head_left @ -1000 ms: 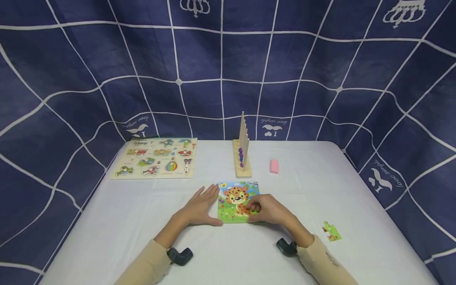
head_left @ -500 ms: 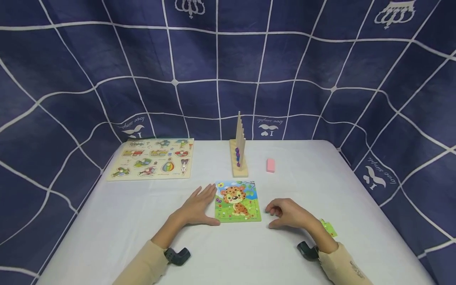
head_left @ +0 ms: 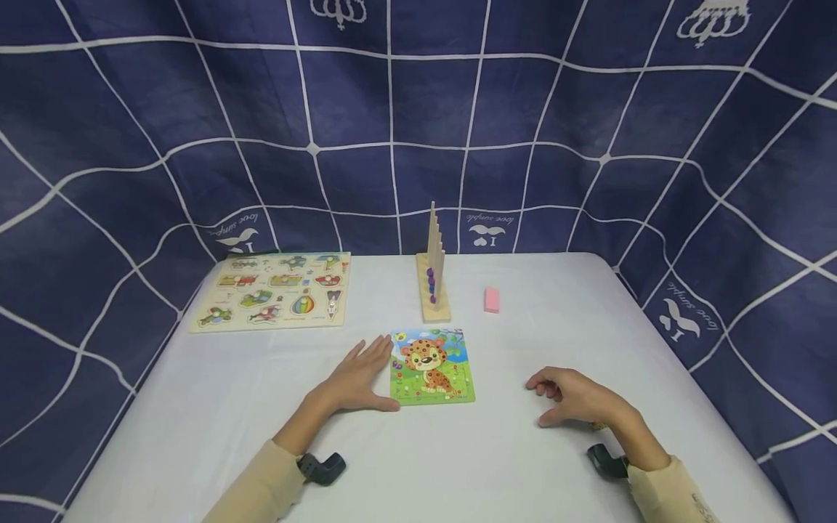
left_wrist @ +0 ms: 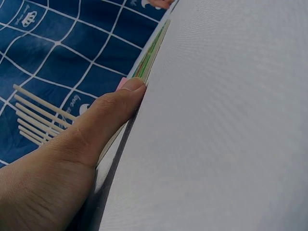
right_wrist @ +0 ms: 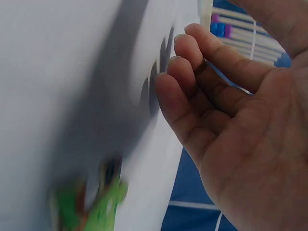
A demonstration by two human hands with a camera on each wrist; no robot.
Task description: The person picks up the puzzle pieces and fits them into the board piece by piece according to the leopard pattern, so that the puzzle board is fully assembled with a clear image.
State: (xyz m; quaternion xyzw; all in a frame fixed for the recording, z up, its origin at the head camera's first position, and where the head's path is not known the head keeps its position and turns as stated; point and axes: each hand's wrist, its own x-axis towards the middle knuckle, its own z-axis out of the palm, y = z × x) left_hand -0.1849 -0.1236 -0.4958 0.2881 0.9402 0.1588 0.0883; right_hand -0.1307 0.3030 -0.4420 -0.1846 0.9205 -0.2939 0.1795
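Note:
A square jigsaw puzzle (head_left: 433, 367) with a spotted cub picture lies flat at the table's middle. Along its left side rests my left hand (head_left: 356, 381), fingers spread and thumb at the near left corner. In the left wrist view the thumb (left_wrist: 118, 103) touches the puzzle's edge. To the right of the puzzle, my right hand (head_left: 578, 398) hovers over the table with loosely bent fingers and holds nothing. Loose green puzzle pieces (right_wrist: 103, 207) lie below it, blurred in the right wrist view; in the head view the hand and wrist hide most of them.
At the back left lies a wooden peg puzzle board (head_left: 275, 294) with vehicle pictures. A wooden rack of graduated pegs (head_left: 437, 305) with purple and blue beads stands behind the jigsaw. Right of it sits a pink block (head_left: 492, 300). A dark checked curtain (head_left: 458, 109) hangs behind the table.
My right hand has left the jigsaw's right edge and moved right, over the loose pieces. My left hand stays at the left edge. The head view has shifted slightly.

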